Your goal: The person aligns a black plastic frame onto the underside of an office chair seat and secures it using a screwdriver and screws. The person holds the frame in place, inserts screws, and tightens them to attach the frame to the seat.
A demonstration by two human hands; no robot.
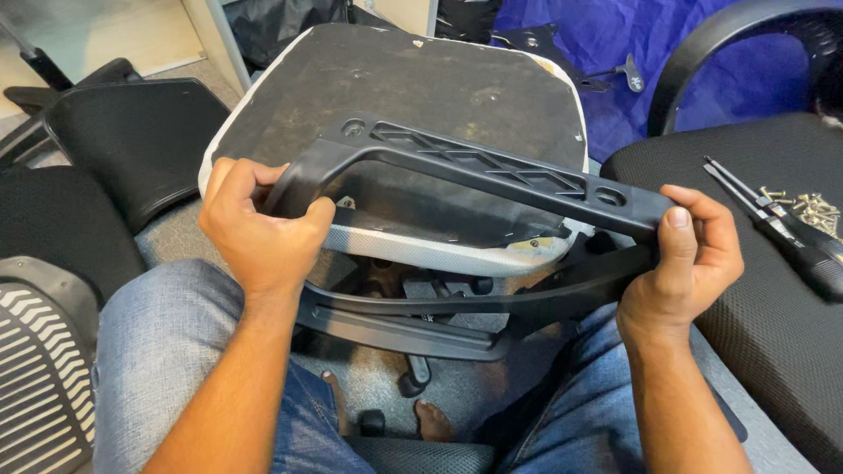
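Hands, left (261, 230) & right (680, 263), grip shut round black armrest frame (492, 171).

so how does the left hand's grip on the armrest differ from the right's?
The left hand wraps the curved bend of the black armrest frame, knuckles up and fingers curled over it. The right hand pinches the flat far end, thumb on top. The left sits higher over the upturned seat base. Both are closed on the frame.
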